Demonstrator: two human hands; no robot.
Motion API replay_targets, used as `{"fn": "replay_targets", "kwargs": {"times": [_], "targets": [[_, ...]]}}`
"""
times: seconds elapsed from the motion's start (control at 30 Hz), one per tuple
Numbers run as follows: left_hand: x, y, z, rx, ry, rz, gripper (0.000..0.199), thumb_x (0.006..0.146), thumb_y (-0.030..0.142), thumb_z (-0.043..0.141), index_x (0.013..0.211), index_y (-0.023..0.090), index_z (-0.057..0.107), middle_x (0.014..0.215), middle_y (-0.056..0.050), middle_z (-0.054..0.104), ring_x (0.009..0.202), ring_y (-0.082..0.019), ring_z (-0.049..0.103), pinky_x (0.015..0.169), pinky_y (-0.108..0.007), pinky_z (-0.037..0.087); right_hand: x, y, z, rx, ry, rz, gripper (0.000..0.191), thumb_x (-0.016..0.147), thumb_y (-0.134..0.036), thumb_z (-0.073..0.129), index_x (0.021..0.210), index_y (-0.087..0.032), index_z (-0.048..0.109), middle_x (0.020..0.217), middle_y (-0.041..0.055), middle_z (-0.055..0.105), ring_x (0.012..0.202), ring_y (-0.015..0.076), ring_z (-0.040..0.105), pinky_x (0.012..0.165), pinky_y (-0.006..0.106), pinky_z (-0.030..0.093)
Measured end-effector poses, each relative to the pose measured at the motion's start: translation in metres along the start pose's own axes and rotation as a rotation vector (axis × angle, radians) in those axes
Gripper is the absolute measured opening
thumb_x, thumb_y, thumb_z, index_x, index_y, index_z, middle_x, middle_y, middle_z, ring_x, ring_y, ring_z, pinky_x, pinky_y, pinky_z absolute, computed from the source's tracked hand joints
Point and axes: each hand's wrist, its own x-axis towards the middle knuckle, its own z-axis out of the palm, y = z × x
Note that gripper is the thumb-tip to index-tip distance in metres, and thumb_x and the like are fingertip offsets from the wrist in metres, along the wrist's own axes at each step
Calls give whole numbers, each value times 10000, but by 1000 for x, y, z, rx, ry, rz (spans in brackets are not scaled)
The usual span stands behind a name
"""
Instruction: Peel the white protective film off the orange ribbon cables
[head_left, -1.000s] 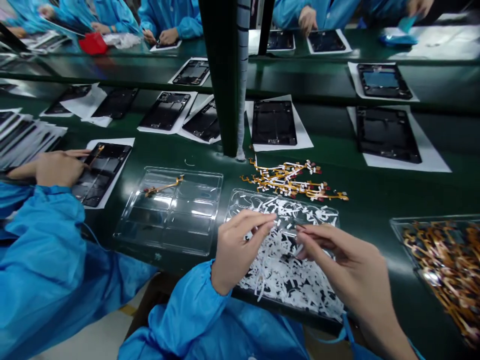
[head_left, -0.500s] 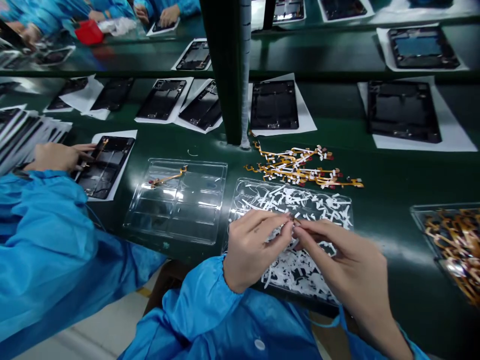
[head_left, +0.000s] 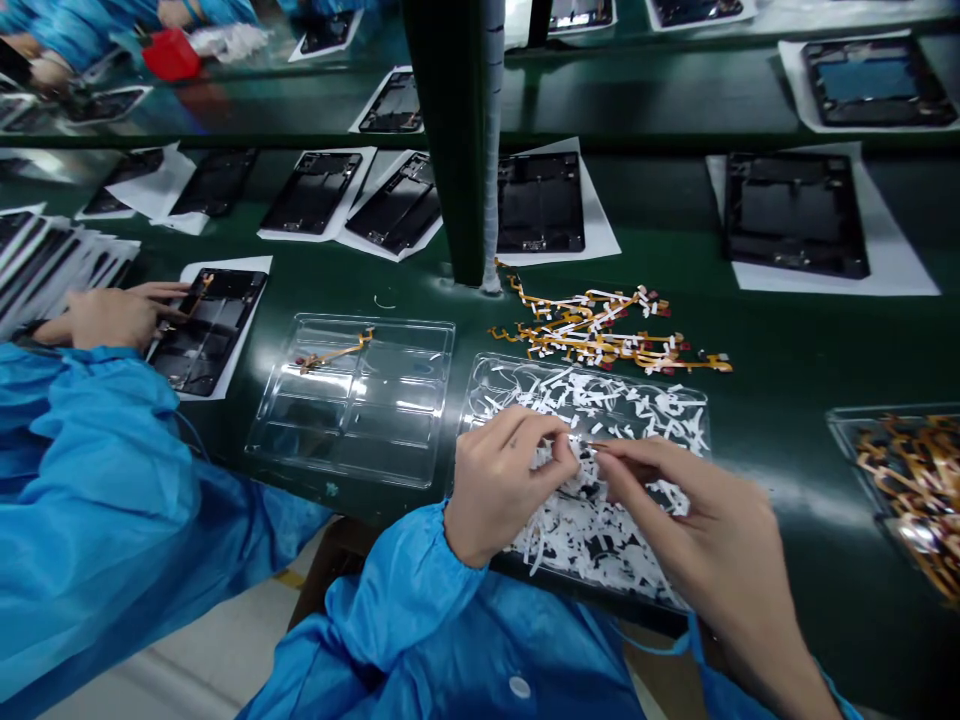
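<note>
My left hand (head_left: 506, 485) is closed in a pinch over a clear tray (head_left: 474, 395) of white paper scraps (head_left: 577, 540); whatever its fingertips hold is too small to make out. Just to its right, my right hand (head_left: 701, 525) pinches a thin brownish flex cable (head_left: 598, 447), mostly hidden by the fingers. A small gap separates the two sets of fingertips. Beyond the tray lies a loose pile of orange flex cables (head_left: 600, 335) with white strips on them.
Left of the scraps, another clear tray (head_left: 390, 420) carries one flex cable (head_left: 337, 352). More cables fill a tray (head_left: 844, 425) at far right. A co-worker's hand (head_left: 112, 315) touches a black device housing (head_left: 214, 335). A dark post (head_left: 457, 150) rises mid-bench, with housings on paper behind.
My fingertips have parted slightly, the left hand shifting left from the right. The co-worker's hand stays at the housing. The view has shifted a little.
</note>
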Motion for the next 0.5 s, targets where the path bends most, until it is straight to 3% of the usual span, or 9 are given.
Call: {"fn": "replay_targets", "kwargs": {"times": [0.17,0.23,0.33,0.4,0.5], "targets": [[5,-3,-4,-324,-213,-215,324,956,106,570,1240,218,675,1091,-51,734,893,-130,696,681,-240,584,4,6,-13,39,-21,94,121,968,-395,637,941,-302,710,828,-2,713,660,161,635,553,291,480],[8,0,-5,-443,-255,-228,259,948,149,632,1184,224,705,1051,-44,742,867,-133,693,652,-235,582,6,7,-12,63,-67,95,143,961,-412,641,947,-301,730,828,3,715,666,162,635,550,289,484],[9,4,-4,-440,-232,-217,126,963,177,650,1035,216,746,974,-33,757,849,-138,696,653,-246,584,6,10,-10,119,-92,134,167,939,-439,668,948,-296,755,812,7,718,656,160,638,551,284,498],[8,6,-4,-366,-180,-189,189,998,166,596,1113,222,735,1029,-43,762,897,-138,708,692,-254,604,5,13,-10,161,-64,198,173,913,-456,703,929,-295,766,758,-1,707,629,154,633,539,274,497],[5,7,-4,-163,-37,17,194,993,165,607,1143,216,718,1036,-44,764,908,-135,725,743,-267,622,2,16,-12,235,-61,271,176,913,-457,710,951,-303,787,641,-23,655,568,136,602,513,255,483]]}}
